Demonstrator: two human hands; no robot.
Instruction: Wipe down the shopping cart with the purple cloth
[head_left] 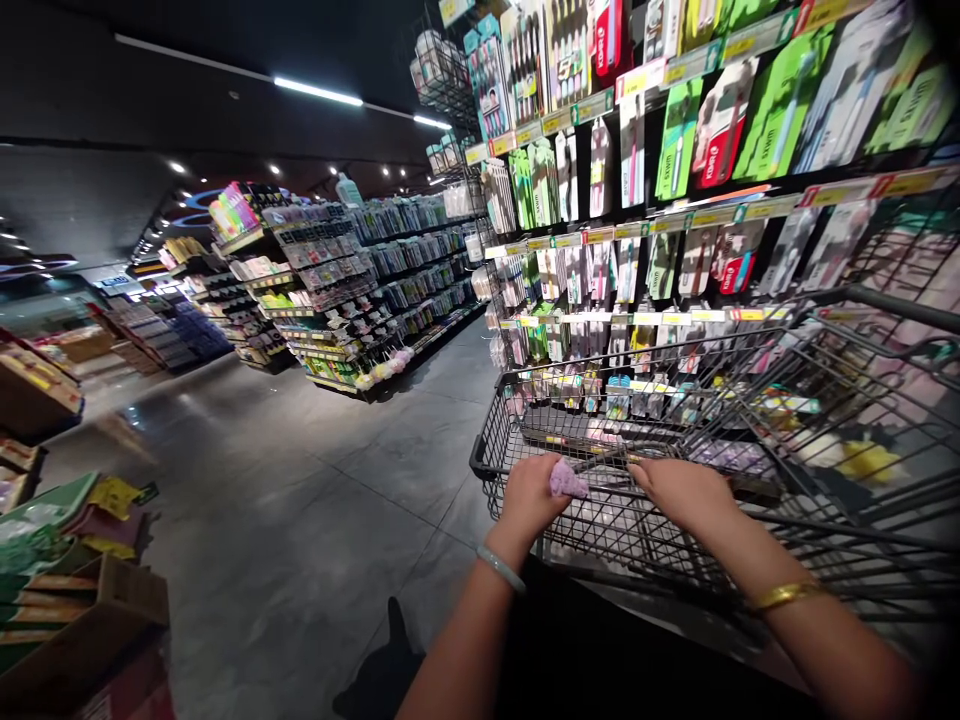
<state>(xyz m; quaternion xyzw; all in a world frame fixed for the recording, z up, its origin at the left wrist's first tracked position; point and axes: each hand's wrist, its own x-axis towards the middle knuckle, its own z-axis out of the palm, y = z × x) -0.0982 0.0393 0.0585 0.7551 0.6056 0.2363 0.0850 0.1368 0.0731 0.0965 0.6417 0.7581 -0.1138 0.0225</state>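
A black wire shopping cart (600,420) stands in front of me, with several small packaged items lying in its basket. My left hand (529,495) is closed on the cart's handle and also grips a small crumpled pink cloth (566,480). My right hand (682,490) is wrapped round the handle a little to the right. A pale bangle sits on my left wrist and a gold bangle on my right wrist.
Tall racks of hanging toothbrush packs (675,150) rise just right of the cart. More stocked shelves (337,290) line the aisle ahead on the left. Cardboard boxes with goods (75,590) sit at the lower left. Grey tiled floor (300,480) stretches ahead.
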